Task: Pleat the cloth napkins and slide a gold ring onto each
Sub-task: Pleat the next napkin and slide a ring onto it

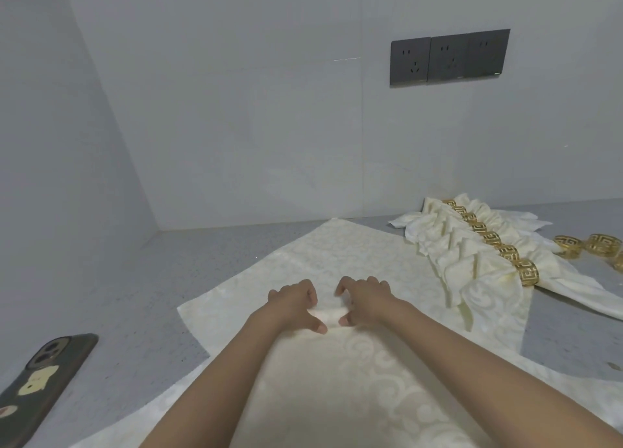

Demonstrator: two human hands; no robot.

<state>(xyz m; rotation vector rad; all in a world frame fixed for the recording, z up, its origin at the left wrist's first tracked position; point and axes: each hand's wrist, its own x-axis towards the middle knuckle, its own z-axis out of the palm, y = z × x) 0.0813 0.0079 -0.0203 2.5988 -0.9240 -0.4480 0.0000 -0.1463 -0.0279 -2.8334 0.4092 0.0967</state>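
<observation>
A cream patterned cloth napkin (337,252) lies spread flat on the grey speckled counter (141,279). My left hand (293,304) and my right hand (365,297) sit side by side at its middle, each pinching a raised fold of the cloth (332,312) between thumb and fingers. To the right lies a row of several pleated napkins (451,245), each with a gold ring (526,270) round it. Loose gold rings (573,245) lie beyond them at the far right.
A phone in a dark case (43,380) lies at the counter's left front. Grey walls meet in a corner at back left. A strip of dark wall sockets (448,56) is on the back wall. More cream cloth lies under my forearms.
</observation>
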